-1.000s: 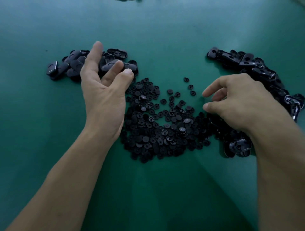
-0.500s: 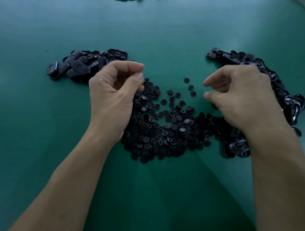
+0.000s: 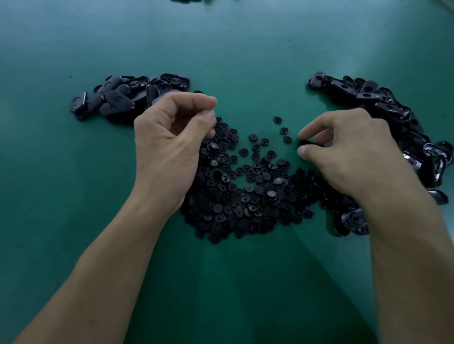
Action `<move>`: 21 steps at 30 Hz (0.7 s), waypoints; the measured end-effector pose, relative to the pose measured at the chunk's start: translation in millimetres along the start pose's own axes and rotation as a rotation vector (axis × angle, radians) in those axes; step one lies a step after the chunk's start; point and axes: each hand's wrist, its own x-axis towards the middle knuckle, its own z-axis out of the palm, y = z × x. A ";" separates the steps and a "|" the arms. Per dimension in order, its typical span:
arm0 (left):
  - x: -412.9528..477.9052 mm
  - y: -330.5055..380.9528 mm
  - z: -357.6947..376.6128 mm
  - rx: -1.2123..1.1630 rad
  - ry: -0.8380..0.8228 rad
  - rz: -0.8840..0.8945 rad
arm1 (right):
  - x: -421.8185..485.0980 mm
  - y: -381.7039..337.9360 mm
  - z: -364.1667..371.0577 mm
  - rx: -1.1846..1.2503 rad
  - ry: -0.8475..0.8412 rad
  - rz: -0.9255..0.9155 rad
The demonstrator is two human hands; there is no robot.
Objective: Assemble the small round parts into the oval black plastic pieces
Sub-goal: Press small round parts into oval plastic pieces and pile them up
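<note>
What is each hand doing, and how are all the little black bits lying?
left hand: fingers curled, nothing seen inside
right hand: pinching the black piece
black piece: held, mostly hidden
round parts: loose heap between both hands
left oval pile: heaped beyond left hand
right oval pile: heaped beside right hand

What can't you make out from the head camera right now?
Left hand: its curled fingers hide whether it pinches anything.
Black plastic piece in the right hand: fingers cover most of it; shape unclear.
Pile of oval black plastic pieces: right wrist covers part.
Dark things: cut off by the top edge.
</note>
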 end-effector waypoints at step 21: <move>-6.1 4.7 2.7 0.014 -0.147 0.088 | -10.1 -33.3 36.1 0.672 -0.047 -0.279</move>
